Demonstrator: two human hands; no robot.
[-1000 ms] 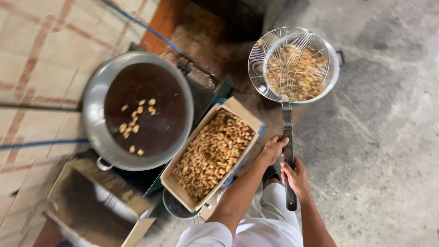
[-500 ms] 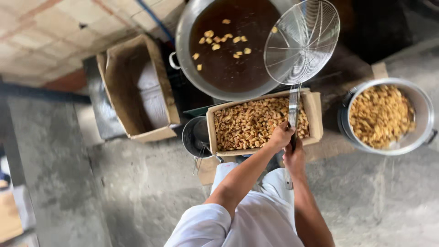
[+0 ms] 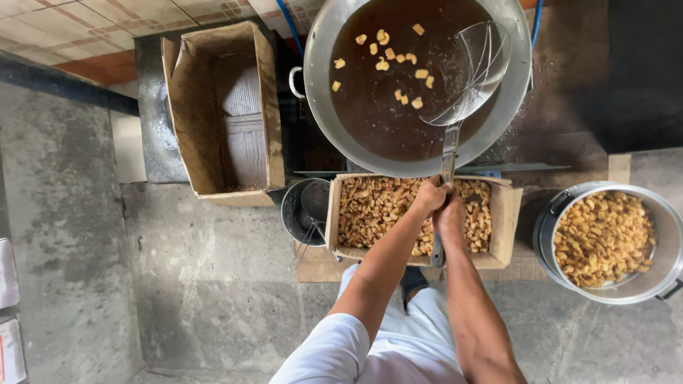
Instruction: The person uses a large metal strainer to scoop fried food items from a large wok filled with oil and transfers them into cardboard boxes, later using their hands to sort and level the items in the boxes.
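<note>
Concrete floor setup: both hands, left hand (image 3: 430, 194) and right hand (image 3: 451, 215), wrapped tight round the wire skimmer (image 3: 466, 75) handle, basket over the oil wok (image 3: 416, 82) at 12 o'clock. Probably best to dip slowly under the floating pieces (image 3: 388, 60).

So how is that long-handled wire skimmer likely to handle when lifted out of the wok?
The skimmer probably feels stiff: its metal handle runs straight. It is likely light for its size, since the basket is open wire and looks empty. Both hands, left hand and right hand, grip the handle's far end, so it may feel front-heavy.
</note>
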